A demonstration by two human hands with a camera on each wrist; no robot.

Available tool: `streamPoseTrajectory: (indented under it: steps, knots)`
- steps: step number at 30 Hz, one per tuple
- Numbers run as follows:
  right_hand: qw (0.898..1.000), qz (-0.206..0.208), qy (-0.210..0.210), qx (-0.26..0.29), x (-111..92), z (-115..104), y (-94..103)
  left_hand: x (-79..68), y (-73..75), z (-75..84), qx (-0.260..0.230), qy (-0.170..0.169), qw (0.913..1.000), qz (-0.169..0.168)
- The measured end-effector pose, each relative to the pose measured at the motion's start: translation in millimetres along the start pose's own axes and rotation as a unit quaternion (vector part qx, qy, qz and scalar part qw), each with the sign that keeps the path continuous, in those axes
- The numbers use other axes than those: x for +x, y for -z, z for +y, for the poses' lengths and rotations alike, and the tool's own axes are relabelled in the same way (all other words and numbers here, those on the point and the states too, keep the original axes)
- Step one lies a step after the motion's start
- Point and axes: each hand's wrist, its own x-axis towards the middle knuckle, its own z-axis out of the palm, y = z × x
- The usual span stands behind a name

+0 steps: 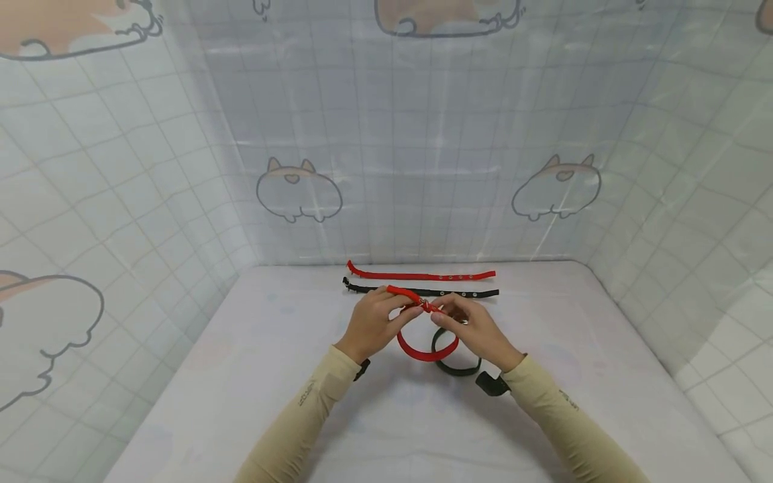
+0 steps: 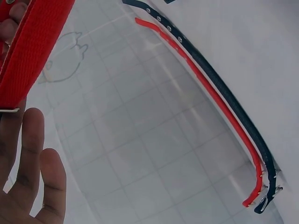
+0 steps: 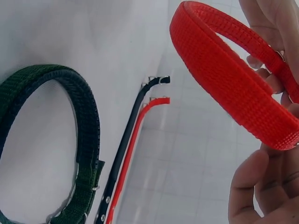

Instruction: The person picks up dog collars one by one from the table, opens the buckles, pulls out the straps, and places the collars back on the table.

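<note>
A red woven collar [image 1: 425, 356], bent into a loop, is held up between both hands in the head view. My left hand [image 1: 370, 325] pinches it just left of its metal buckle, where a strap end sticks out. My right hand [image 1: 480, 333] pinches the strap right of the buckle. In the right wrist view the red collar's [image 3: 219, 81] broad band curves toward the fingers. The left wrist view has only a piece of the red collar [image 2: 37, 51], with the last fingers [image 2: 32, 135] extended below. Fingertips partly hide the buckle.
A dark green collar [image 3: 88, 116], closed in a loop, lies on the white table [image 1: 253, 376] below the right hand. Farther back, a red strap [image 1: 398, 276] and a black strap [image 1: 374, 290], both with metal eyelets, lie side by side near the rear wall [image 1: 417, 221].
</note>
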Motion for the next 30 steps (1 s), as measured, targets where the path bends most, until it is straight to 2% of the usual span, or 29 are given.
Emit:
streamPoseTrajectory:
  steps: [5,11,16,22,25,30]
  knots:
    - [1.0,-0.005,-0.008,-0.003,0.4,0.9,-0.5,-1.2,0.1,0.7,-0.004,0.008,0.9999,-0.005]
    - [1.0,0.014,-0.011,-0.011,3.4,-0.5,-0.8,-0.2,-2.1,-1.4,-0.015,0.002,0.9998,-0.016]
    - [1.0,0.008,-0.016,-0.001,5.0,-1.4,-0.6,-0.2,-2.3,-4.5,-0.013,0.001,0.9998,-0.017]
    - [1.0,-0.001,0.003,-0.001,7.4,0.9,0.6,1.3,-0.9,-8.7,-0.012,0.008,0.9998,-0.017]
    - [1.0,-0.002,0.004,-0.008,7.3,-8.7,1.3,1.9,0.2,-9.4,-0.011,0.017,0.9996,-0.021]
    - [1.0,0.012,-0.023,-0.014,7.8,-5.2,-0.5,2.7,-0.7,-8.0,-0.023,0.022,0.9991,-0.027]
